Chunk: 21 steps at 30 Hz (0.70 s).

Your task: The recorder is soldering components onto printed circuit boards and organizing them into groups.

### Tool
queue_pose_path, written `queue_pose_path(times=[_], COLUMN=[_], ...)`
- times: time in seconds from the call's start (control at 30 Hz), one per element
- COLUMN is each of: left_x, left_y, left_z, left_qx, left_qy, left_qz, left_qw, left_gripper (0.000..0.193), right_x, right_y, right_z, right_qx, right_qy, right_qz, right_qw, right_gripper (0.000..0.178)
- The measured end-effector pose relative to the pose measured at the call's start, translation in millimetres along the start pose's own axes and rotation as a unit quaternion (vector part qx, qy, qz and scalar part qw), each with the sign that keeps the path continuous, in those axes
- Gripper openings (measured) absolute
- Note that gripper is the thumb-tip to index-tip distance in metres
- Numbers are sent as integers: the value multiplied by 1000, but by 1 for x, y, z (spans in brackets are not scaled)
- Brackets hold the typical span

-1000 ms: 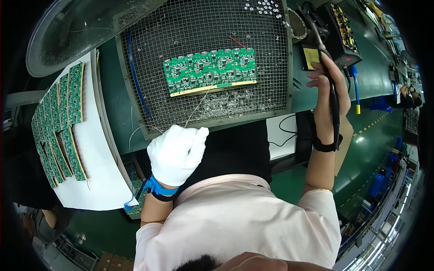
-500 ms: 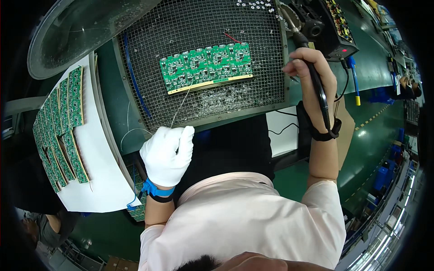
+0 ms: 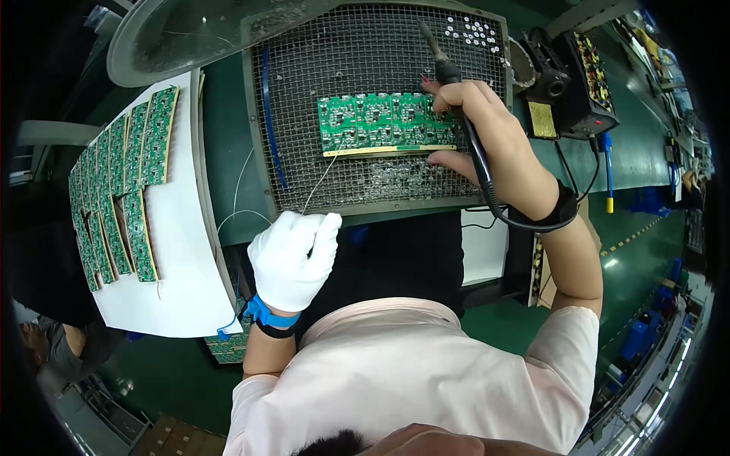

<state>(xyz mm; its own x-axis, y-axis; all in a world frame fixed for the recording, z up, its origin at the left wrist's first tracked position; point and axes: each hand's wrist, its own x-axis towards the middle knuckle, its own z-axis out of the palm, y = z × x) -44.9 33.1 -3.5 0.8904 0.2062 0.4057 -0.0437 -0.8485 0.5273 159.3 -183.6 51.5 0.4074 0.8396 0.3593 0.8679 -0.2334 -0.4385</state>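
A green circuit board panel (image 3: 384,125) lies on the metal mesh (image 3: 319,72) in front of me. My right hand (image 3: 487,133) is at the panel's right end, thumb and a fingertip around its edge. The same hand carries a soldering iron (image 3: 447,72), its tip pointing up and away over the mesh. My left hand (image 3: 295,254), in a white glove, is closed near the mesh frame's front edge. From its fingers a thin solder wire (image 3: 321,185) runs up to the panel's lower left edge. A short red wire (image 3: 424,78) shows by my right fingertips.
At left, more circuit boards (image 3: 125,178) stand in rows on a white sheet (image 3: 186,251). A large oval magnifier lens (image 3: 182,38) overhangs the upper left. Small white pieces (image 3: 473,32) lie on the mesh's far right corner. A black soldering station (image 3: 582,99) stands at right.
My right hand has come from the iron's holder area to the panel's right end, bringing the soldering iron over the mesh. My left hand still holds the wire near the front edge.
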Motion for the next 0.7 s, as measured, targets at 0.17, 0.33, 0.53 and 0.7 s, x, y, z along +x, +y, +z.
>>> queue_pose_path(times=[0.17,0.33,0.53,0.7], left_x=[3,3,6,3], left_y=[-2,-5,-6,-5], left_z=[-2,-1,1,-1], left_qx=[-27,2,-14,-1], left_qy=[15,18,20,19], left_qz=[-11,2,-6,-15], left_qw=[999,1000,1000,1000], left_gripper=[12,9,8,7], right_x=[0,0,-2,0], right_y=[1,3,3,2], right_z=[-2,0,-1,-1], right_qx=[39,67,77,86], right_qy=[8,26,25,23], right_qz=[35,46,62,46], right_qw=[999,996,995,995], right_gripper=[57,56,56,57])
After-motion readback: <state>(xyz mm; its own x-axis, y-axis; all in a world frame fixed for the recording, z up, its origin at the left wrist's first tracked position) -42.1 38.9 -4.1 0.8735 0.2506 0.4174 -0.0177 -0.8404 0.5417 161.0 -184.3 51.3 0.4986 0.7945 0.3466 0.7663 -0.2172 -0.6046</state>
